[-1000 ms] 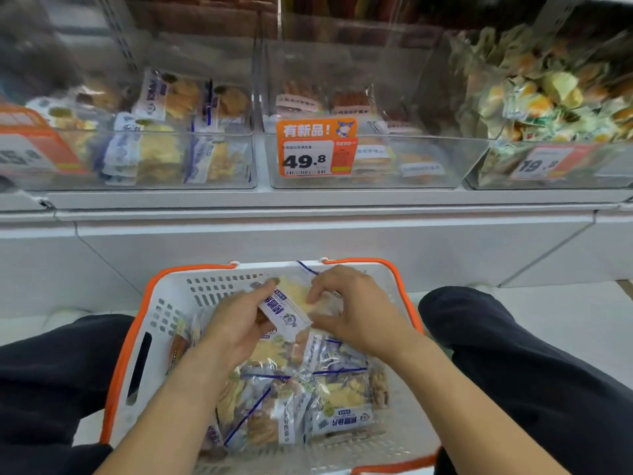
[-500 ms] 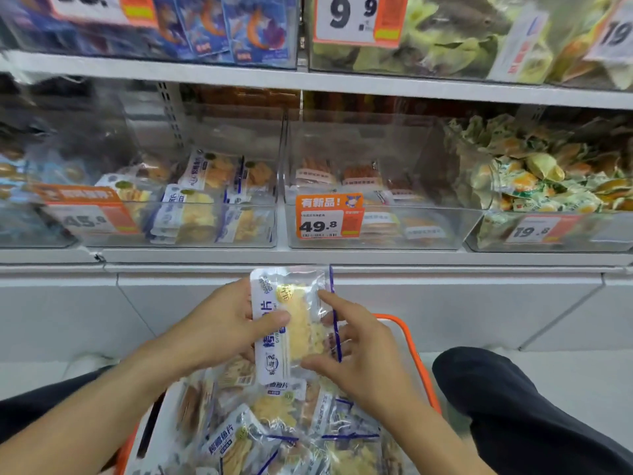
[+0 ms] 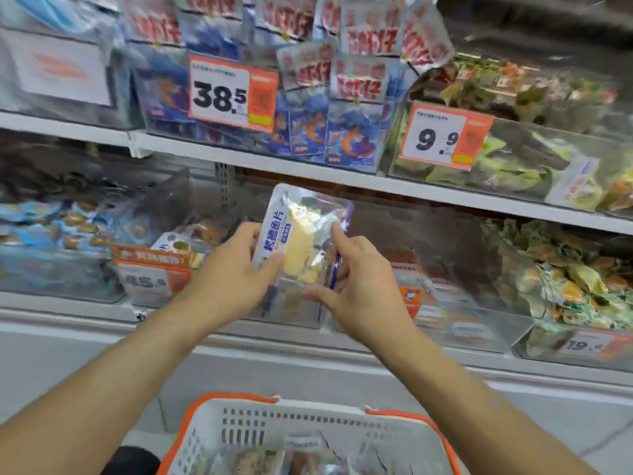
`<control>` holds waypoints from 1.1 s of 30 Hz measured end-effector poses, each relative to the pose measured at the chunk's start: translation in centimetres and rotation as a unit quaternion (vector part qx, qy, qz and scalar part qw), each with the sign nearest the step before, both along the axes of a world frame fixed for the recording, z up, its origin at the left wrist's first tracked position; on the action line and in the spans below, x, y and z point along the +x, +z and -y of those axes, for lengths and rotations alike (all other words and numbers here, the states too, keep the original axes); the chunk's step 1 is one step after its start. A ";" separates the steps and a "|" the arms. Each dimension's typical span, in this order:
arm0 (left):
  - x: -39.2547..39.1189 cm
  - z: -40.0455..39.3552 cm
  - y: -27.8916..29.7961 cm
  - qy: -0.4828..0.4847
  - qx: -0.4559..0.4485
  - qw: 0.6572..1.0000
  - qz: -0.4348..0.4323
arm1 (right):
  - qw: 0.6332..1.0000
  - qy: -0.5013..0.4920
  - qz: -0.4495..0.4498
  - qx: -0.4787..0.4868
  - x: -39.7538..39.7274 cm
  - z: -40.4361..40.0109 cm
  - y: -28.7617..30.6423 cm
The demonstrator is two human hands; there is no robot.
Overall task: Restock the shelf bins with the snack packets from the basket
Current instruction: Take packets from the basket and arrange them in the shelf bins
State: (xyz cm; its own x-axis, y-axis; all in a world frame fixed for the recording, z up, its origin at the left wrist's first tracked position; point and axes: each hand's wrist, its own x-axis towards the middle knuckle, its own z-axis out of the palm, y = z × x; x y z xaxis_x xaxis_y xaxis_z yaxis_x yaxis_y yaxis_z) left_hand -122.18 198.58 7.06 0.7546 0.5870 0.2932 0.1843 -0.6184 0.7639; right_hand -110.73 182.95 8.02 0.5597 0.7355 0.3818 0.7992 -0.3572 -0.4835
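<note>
Both forearms are bare from the bottom edge of the view up to the wrists, with no sleeve cuff showing on either. The left hand (image 3: pixel 227 286) and the right hand (image 3: pixel 359 286) wear no gloves, and no rings, watch or bracelet show on them. The fingernails that can be seen look short and unpainted, though motion blur leaves this uncertain. Below the left forearm, at the bottom edge of the view, a small rounded patch of black fabric (image 3: pixel 132 461) shows, probably dark trousers over a knee.
</note>
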 end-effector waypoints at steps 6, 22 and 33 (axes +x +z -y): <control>4.4 -5.3 -0.7 0.044 -0.011 0.997 -0.069 | 0.980 -0.028 0.060 -0.189 3.6 -6.5 2.1; 6.5 -7.7 -1.7 -0.037 0.088 0.916 -0.391 | 0.835 0.068 0.159 -0.522 7.3 -13.5 -1.6; 5.7 -6.7 0.1 -0.059 0.059 0.909 -0.408 | 0.830 0.080 0.163 -0.528 7.7 -13.8 -2.3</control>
